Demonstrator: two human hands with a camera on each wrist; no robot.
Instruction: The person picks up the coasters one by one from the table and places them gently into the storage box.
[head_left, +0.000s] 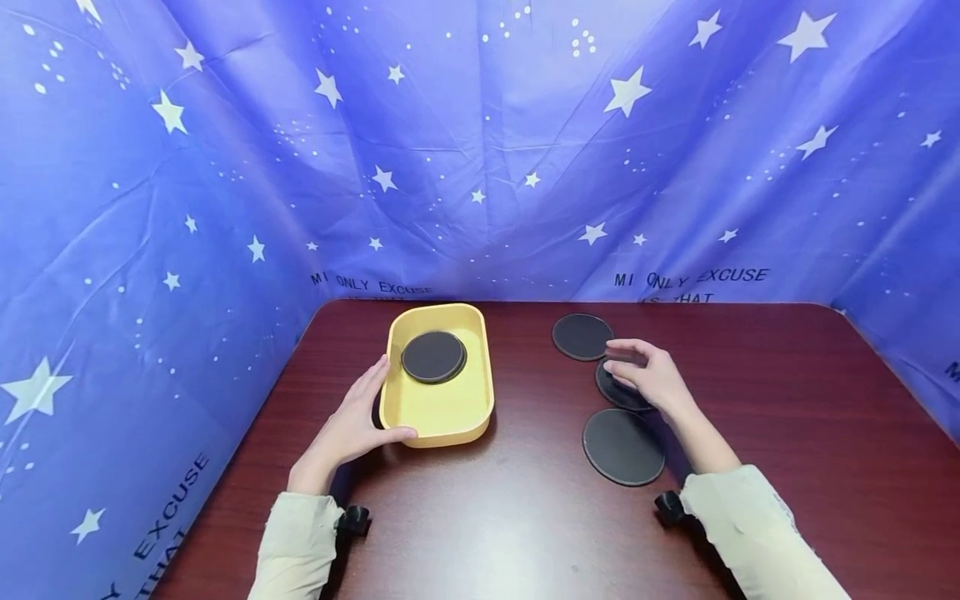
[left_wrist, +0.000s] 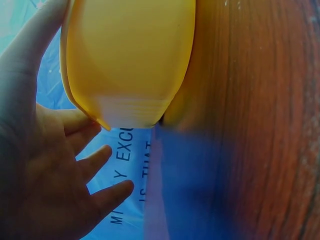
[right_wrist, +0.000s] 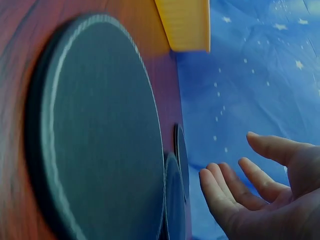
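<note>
A yellow rectangular tray (head_left: 438, 408) stands left of centre, with a small stack of round black coasters (head_left: 432, 357) inside. My left hand (head_left: 350, 423) rests against its near left corner, the thumb at the near rim and the fingers along the left side. In the left wrist view these fingers are spread and mostly straight beside the tray (left_wrist: 130, 55). On the right, my right hand (head_left: 651, 379) hovers over the middle coaster (head_left: 615, 390), partly hiding it. Its fingers are loosely bent, with nothing between them, as the right wrist view shows.
Another coaster (head_left: 582, 337) lies farther back, and a nearer coaster (head_left: 624, 447) lies toward me; both are flat on the dark red wooden table (head_left: 525, 492). A blue star-printed curtain (head_left: 480, 150) hangs around the table's back and sides.
</note>
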